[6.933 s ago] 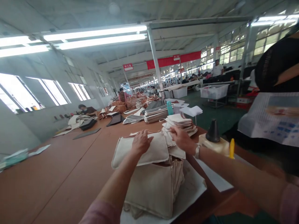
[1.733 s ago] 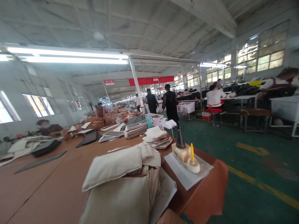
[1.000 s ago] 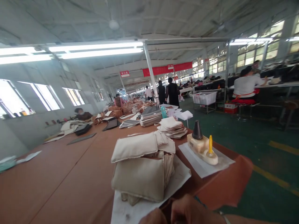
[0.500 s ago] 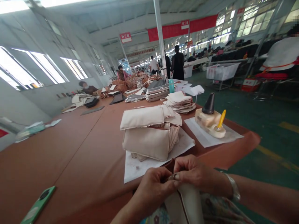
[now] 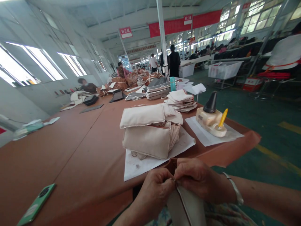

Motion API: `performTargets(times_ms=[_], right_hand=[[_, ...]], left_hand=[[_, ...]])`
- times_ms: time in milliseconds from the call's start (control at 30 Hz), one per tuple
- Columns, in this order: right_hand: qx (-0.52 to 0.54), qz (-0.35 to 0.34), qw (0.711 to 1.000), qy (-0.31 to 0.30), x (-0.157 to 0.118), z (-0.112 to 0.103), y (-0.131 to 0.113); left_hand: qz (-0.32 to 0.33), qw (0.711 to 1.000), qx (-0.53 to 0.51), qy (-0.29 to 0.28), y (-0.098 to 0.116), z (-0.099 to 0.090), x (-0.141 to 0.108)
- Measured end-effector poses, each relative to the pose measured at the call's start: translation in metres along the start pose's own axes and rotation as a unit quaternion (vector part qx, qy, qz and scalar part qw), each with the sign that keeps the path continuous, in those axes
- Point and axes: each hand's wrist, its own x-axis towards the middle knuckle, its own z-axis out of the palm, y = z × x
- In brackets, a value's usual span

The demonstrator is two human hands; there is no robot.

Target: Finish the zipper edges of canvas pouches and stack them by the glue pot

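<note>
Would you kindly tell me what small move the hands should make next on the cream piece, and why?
I would probably slide the right hand slightly down the dark line on the cream piece while the left hand holds its top, since both hands pinch the upper end and the line runs on below them.

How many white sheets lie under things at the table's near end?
2: the left sheet is under the cream pile; the right sheet is under the pale container. More could be hidden beneath.
</note>
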Motion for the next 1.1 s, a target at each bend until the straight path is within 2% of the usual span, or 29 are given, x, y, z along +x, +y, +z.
performTargets(times_ms=[100,233,367,467,533,567,633,700,833,933,1033,1100], right_hand=[[-0.123,-0.100,0.985,-0.063,-0.004,-0.008,0.004],[-0.231,-0.148,0.959,-0.075,-0.006,-0.016,0.008],[-0.194,-0.141,0.968,-0.070,-0.008,-0.014,0.010],[-0.096,-0.141,0.984,-0.049,-0.010,-0.013,0.009],[-0.003,-0.093,0.995,-0.044,-0.012,-0.016,0.006],[0.046,-0.041,0.997,-0.044,-0.012,-0.019,0.004],[0.119,0.074,0.989,-0.049,-0.011,-0.026,-0.001],[0.150,0.141,0.976,-0.071,-0.007,-0.034,-0.006],[0.187,0.183,0.957,-0.125,0.003,-0.041,-0.016],[0.211,0.203,0.948,-0.125,0.005,-0.037,-0.020],[0.206,0.171,0.958,-0.104,0.001,-0.028,-0.018],[0.214,0.146,0.961,-0.093,-0.003,-0.025,-0.015]], left_hand=[[-0.003,1.000,-0.031,-0.003,0.000,0.002,-0.004],[-0.041,0.990,-0.123,-0.055,-0.003,0.002,-0.005],[-0.046,0.981,-0.170,-0.076,-0.001,0.001,-0.004],[-0.014,0.988,-0.128,-0.083,0.002,-0.001,-0.004],[0.010,0.992,-0.092,-0.082,0.003,-0.003,-0.006],[0.021,0.993,-0.080,-0.081,0.004,-0.004,-0.007],[0.038,0.994,-0.070,-0.081,0.005,-0.005,-0.010],[0.054,0.993,-0.061,-0.082,0.006,-0.007,-0.011],[0.083,0.992,-0.037,-0.084,0.009,-0.011,-0.012],[0.092,0.991,-0.044,-0.082,0.009,-0.010,-0.014],[0.099,0.991,-0.070,-0.064,0.007,-0.004,-0.017],[0.096,0.987,-0.102,-0.074,0.007,0.000,-0.020]])
